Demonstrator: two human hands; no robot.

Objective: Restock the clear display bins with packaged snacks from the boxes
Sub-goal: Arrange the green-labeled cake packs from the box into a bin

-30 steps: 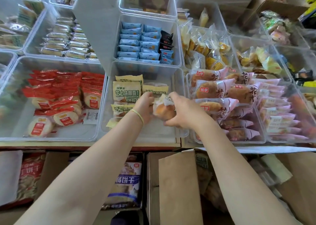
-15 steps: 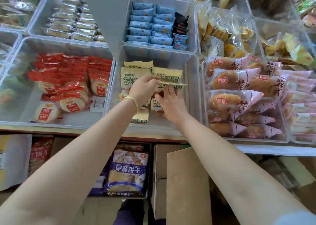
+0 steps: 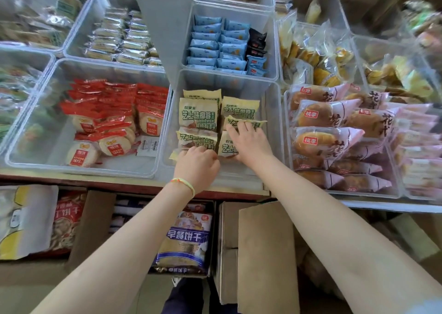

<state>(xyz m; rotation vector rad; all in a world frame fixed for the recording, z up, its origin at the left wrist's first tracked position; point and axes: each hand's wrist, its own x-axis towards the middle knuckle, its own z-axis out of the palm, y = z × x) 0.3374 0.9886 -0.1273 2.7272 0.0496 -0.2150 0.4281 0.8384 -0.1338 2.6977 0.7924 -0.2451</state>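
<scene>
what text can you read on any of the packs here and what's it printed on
"芝士味椰蓉": yellow snack packs in the middle clear bin.
"桃李": red label on the pink bread packs in the bin to the right.
Blue bag in the box below: characters look mirrored, not safely readable.
Red packs, blue packs: too small.

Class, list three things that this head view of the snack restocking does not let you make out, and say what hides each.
1. Left hand: whether its fingertips pinch a yellow packet; the knuckles hide them.
2. Yellow packet under the right hand: its print is partly covered.
3. Cardboard box: its contents, hidden by the flap and the right forearm.
</scene>
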